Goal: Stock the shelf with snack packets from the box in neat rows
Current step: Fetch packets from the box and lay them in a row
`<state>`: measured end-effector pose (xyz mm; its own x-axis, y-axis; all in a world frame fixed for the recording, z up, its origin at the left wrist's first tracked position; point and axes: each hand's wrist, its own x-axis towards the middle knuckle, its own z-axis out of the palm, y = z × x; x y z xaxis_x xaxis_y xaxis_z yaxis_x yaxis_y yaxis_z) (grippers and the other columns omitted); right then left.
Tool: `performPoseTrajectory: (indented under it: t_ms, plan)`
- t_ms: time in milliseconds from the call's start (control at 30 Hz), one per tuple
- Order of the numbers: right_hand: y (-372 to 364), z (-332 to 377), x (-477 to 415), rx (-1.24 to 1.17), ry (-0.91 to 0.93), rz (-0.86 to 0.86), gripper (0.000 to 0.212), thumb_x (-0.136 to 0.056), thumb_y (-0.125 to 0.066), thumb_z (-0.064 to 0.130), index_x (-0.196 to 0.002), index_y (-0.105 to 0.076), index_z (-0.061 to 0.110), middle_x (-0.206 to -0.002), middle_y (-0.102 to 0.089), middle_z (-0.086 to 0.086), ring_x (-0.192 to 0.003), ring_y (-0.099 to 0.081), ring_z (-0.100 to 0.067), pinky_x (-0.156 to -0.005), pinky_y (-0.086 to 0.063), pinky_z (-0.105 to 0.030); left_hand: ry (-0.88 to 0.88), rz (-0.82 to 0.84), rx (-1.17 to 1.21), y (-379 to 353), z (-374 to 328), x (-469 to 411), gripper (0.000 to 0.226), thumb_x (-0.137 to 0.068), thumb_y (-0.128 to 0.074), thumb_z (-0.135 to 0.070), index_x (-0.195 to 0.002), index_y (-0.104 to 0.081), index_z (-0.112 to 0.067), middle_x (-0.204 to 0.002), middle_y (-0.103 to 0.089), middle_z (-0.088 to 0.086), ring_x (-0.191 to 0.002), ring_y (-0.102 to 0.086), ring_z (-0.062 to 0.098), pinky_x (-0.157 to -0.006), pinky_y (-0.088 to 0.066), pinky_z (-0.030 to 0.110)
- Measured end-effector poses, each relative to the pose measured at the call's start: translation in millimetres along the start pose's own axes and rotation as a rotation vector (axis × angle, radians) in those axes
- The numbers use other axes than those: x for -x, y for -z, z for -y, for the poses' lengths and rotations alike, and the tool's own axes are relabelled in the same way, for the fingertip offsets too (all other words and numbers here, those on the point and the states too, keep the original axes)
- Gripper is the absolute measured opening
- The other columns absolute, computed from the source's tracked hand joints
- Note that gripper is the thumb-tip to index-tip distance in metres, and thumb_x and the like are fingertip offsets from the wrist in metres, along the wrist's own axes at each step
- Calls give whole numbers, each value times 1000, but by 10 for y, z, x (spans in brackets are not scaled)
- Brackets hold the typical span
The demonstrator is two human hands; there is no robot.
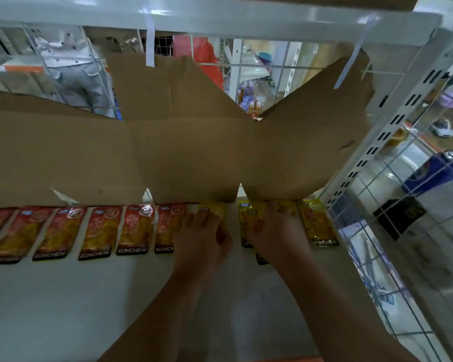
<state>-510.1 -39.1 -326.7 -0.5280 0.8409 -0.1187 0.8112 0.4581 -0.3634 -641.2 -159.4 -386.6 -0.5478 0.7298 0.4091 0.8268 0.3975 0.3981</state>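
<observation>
Red packets point(97, 231) lie in one row at the back of the white shelf point(63, 309), against the cardboard point(181, 152). The left hand point(202, 236) curls its fingers round a yellow packet point(215, 209) at the row's end. The right hand point(275, 231) rests, fingers extended, on adjacent yellow packets point(317, 223).

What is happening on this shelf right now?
A person is stocking the white shelf in one row. Red packets already line the left part. The left hand holds one yellow packet next to them, and the right hand rests on more yellow packets further right. Flattened cardboard stands behind the row.
</observation>
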Motion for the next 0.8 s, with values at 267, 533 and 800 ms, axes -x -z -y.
performPoseTrajectory:
  t_ms: [267, 533, 800]
  plan:
    - [-29, 107, -29, 14, -16, 31, 48, -80, -66, 45, -120, -57, 19, -121, -56, -10, -107, -58, -36, -80, -45, -35, 4, -10, 55, 2, 9, 15, 15, -76, -66, -36, -75, -61, -22, -90, -61, -2, -85, -56, 25, -59, -46, 33]
    - [-65, 198, -57, 36, -48, 24, 51, -79, -67, 45, -120, -57, 17, -125, -53, -12, -110, -56, -35, -81, -38, -35, -17, -5, 45, -7, 22, 13, 15, -77, -63, -37, -79, -64, -22, -97, -63, -6, -86, -52, 22, -66, -35, 27]
    - [-132, 241, -118, 31, -67, 38, 59, -78, -66, 50, -125, -54, 16, -127, -53, -14, -118, -53, -34, -91, -44, -39, 7, 51, 5, 8, 8, -4, 12, -77, -69, -34, -80, -63, -24, -102, -65, -7, -89, -48, 21, -67, -29, 27]
